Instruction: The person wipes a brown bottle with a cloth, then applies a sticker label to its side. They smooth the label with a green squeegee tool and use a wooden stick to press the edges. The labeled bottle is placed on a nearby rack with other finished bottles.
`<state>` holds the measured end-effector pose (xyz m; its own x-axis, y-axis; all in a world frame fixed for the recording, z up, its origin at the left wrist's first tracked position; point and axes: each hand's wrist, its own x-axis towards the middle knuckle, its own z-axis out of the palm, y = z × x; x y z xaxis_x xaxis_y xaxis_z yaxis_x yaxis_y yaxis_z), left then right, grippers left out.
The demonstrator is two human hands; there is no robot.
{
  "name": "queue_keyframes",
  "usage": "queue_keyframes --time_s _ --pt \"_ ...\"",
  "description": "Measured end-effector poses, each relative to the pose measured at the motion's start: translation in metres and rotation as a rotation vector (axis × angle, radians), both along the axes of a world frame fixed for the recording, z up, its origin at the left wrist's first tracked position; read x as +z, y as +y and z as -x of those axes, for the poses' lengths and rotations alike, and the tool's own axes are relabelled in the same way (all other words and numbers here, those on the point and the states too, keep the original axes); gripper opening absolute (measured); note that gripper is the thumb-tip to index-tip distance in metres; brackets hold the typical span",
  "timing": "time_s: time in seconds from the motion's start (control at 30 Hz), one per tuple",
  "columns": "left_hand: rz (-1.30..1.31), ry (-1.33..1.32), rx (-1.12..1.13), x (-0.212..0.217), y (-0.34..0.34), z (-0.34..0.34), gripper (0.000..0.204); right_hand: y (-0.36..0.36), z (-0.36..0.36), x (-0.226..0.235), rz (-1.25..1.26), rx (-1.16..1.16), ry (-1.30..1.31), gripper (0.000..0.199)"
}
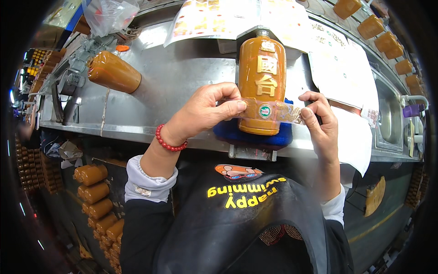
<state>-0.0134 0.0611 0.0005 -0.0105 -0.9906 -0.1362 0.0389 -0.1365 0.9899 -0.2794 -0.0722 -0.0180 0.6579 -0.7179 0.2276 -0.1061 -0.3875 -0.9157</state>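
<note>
A brown glazed bottle with raised gold characters lies on its back on a blue padded rest, its neck pointing away from me. Across its lower front stretches a clear strip decal with gold patterning and a round green-and-white emblem. My left hand pinches the strip's left end between thumb and forefinger, at the bottle's left side. On the other side my right hand grips the right end between thumb and curled fingers. The strip looks taut and lies against or just over the glaze; I cannot tell which.
Another brown bottle stands on the metal bench at left. Printed decal sheets lie at the back and right, near a sink. A plastic bag sits at the far left. Several bottles are stacked on the floor.
</note>
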Motion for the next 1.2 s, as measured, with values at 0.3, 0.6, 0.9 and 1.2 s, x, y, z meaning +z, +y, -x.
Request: queue_keyframes --time_s 0.3,0.6,0.9,1.2 --pt "0.016 -0.015 -0.003 -0.006 0.000 -0.002 0.020 0.000 -0.003 -0.003 -0.004 0.004 -0.008 0.024" --pt "0.021 -0.028 -0.024 -0.002 -0.001 -0.001 0.020 -0.002 -0.004 -0.009 0.012 0.010 -0.011 0.024" --pt "0.041 -0.088 0.017 -0.004 -0.001 0.000 0.022 -0.004 -0.006 -0.014 0.010 0.024 0.000 0.025" --pt "0.141 -0.186 0.049 -0.015 -0.003 -0.003 0.022 -0.008 -0.010 -0.022 0.049 -0.017 0.081 0.011"
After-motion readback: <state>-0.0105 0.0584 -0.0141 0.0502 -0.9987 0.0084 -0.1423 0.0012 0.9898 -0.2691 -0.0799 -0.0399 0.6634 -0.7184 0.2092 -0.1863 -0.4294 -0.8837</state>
